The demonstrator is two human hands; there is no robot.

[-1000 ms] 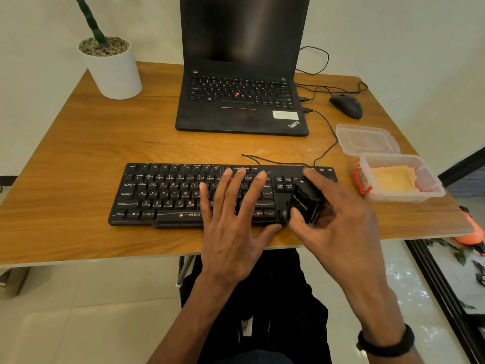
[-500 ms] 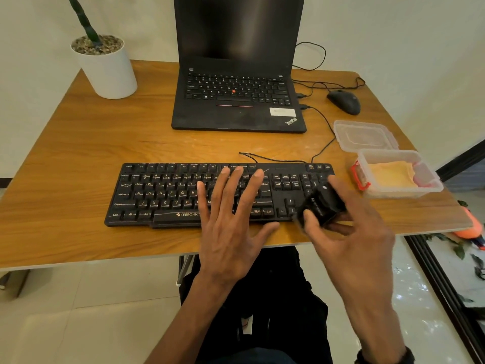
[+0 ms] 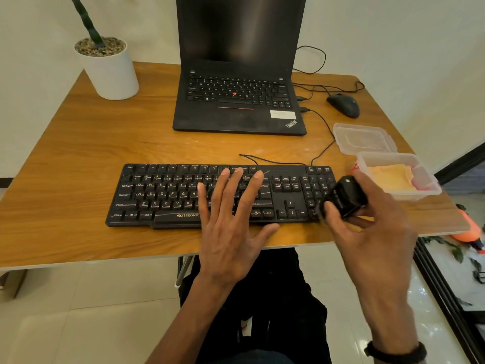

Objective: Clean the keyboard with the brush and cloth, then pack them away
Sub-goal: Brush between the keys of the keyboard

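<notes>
A black keyboard lies along the near edge of the wooden desk. My left hand rests flat on its middle keys, fingers spread, holding nothing. My right hand grips a small black brush above the keyboard's right end, by the number pad. A yellow cloth lies folded inside a clear plastic box just right of the keyboard.
The box's clear lid lies behind it. A black laptop stands open at the back centre, with a black mouse and cables to its right. A white plant pot stands at the back left.
My right hand has carried the brush from the arrow-key area rightward to the keyboard's right end and lifted it a little. My left hand has stayed flat on the keys.
</notes>
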